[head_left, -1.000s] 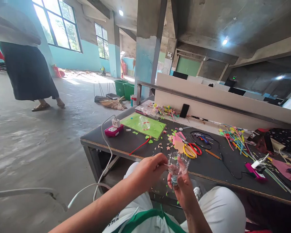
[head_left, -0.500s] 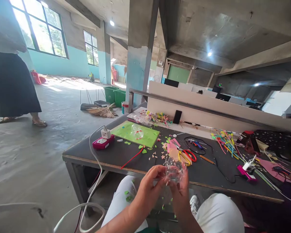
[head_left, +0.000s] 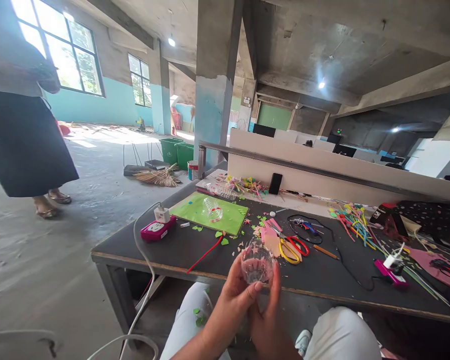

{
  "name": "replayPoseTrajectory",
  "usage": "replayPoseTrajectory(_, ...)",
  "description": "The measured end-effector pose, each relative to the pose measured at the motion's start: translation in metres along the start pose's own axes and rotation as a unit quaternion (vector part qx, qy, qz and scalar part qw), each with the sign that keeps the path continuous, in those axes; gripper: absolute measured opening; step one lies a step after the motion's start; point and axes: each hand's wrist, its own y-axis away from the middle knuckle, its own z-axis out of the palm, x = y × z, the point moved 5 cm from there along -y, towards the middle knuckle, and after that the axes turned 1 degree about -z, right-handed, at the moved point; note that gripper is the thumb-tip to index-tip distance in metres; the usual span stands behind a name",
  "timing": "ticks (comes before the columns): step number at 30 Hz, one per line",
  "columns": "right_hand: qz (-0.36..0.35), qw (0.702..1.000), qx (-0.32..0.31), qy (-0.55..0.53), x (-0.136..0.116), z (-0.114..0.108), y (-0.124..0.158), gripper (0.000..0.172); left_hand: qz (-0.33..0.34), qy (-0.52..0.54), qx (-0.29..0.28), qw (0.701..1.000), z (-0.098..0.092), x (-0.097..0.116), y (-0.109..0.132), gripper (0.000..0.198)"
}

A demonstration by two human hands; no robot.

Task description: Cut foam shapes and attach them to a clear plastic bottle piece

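Observation:
A clear plastic cup-like piece (head_left: 257, 261) is held between both hands in front of the table's edge. My left hand (head_left: 237, 290) has its fingers round the piece's left side, the thumb across its lower edge. My right hand (head_left: 269, 300) grips the right side, its fingers upright along it. Just beyond lie scissors with red and yellow handles (head_left: 289, 250) on pink and orange paper (head_left: 269, 231). On a green sheet (head_left: 187, 205) at the left rests another clear plastic piece (head_left: 212, 210). Small green and pink cut-outs are scattered around.
The dark table (head_left: 127, 240) also holds a pink power socket (head_left: 157, 229) with a white cable, a phone (head_left: 275, 183), a red stem (head_left: 206, 254), a brown pencil (head_left: 325, 251) and colourful stems (head_left: 356, 225). A person (head_left: 22, 140) stands at far left.
Both hands have moved slightly left with the clear piece, which is now tilted differently. The person at far left has stepped to the right. The view has shifted a little.

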Motion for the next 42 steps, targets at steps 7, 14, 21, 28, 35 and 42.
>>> replayPoseTrajectory(7,0.01,0.997,0.068,-0.03,-0.052,-0.044,-0.021,0.05,-0.039,0.084,-0.107,0.99,-0.012,0.012,0.007,0.077)
replayPoseTrajectory(14,0.135,0.973,-0.047,-0.18,-0.063,-0.042,-0.058,0.039,-0.045,0.054,-0.207,0.976,-0.003,0.011,0.017,0.078)
replayPoseTrajectory(21,0.101,0.992,-0.076,-0.012,-0.07,-0.056,-0.067,0.027,-0.072,0.031,-0.242,0.967,0.0,0.007,0.017,0.083)
replayPoseTrajectory(28,0.123,0.989,-0.087,-0.01,-0.079,-0.068,-0.072,0.022,-0.078,0.042,-0.25,0.964,-0.003,0.002,0.018,0.096)
replayPoseTrajectory(35,0.175,0.979,-0.079,-0.075,-0.067,-0.065,-0.069,0.018,-0.082,0.051,-0.267,0.959,-0.003,-0.003,0.021,0.088)
replayPoseTrajectory(42,0.19,0.971,-0.148,-0.004,-0.069,-0.06,-0.07,0.013,-0.091,0.031,-0.302,0.949,0.002,0.001,0.021,0.094)
